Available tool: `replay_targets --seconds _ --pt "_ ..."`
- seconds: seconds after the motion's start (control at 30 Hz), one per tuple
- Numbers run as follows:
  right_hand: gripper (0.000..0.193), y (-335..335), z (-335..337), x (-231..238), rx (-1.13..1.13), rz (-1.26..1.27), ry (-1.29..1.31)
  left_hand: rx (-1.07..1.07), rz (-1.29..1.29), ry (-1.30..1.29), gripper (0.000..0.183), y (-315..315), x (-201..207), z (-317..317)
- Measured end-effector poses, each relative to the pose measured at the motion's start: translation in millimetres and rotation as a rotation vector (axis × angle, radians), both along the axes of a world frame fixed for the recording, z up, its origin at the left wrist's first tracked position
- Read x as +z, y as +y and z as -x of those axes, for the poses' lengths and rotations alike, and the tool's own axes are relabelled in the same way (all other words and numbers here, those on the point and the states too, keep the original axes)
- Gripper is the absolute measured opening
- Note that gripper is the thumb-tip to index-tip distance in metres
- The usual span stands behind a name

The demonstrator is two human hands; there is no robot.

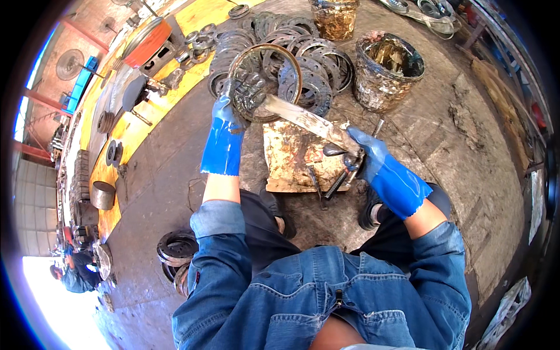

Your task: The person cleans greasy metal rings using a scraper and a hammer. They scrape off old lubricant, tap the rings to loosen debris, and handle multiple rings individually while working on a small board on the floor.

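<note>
Above greasy brown board [291,157], we see left blue-gloved hand [228,114] clenched on rusty round metal ring [263,81]; right blue-gloved hand [364,153] grasping flat smeared scraper blade [306,119], long axis running far-left toward ring, tip touching it.

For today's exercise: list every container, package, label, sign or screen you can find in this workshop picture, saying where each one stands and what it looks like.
No labels, signs or screens show clearly. The containers:
Grimy bucket: upper right of the ring pile, round, open, crusted brown and grey.
Clear tub: top centre, round, smeared brown inside.
Metal can: left floor, short grey cylinder.
Pale bag: lower right edge, crumpled, whitish.
</note>
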State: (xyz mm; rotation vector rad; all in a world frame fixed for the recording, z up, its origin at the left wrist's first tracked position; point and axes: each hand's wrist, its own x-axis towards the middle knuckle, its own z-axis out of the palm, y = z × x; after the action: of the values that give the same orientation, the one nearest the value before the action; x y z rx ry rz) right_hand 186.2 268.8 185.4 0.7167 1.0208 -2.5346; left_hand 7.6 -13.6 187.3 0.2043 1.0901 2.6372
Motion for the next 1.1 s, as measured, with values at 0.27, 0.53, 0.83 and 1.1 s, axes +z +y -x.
replay_targets --seconds 0.27,0.53,0.83,1.1 --pt "0.037 -16 -6 -5 0.025 -0.031 -0.058 -0.163 -0.307 0.095 0.048 -29 -9 6" --pt "0.032 -27 -4 -15 0.033 0.044 -0.094 -0.087 -0.316 0.108 0.048 -21 -5 2" --pt "0.041 -61 -1 2 0.125 0.313 -0.192 -0.027 -0.256 0.146 0.047 -17 -21 12" --pt "0.044 -63 5 9 0.077 0.501 -0.174 -0.122 -0.32 0.02 0.049 15 -23 8"
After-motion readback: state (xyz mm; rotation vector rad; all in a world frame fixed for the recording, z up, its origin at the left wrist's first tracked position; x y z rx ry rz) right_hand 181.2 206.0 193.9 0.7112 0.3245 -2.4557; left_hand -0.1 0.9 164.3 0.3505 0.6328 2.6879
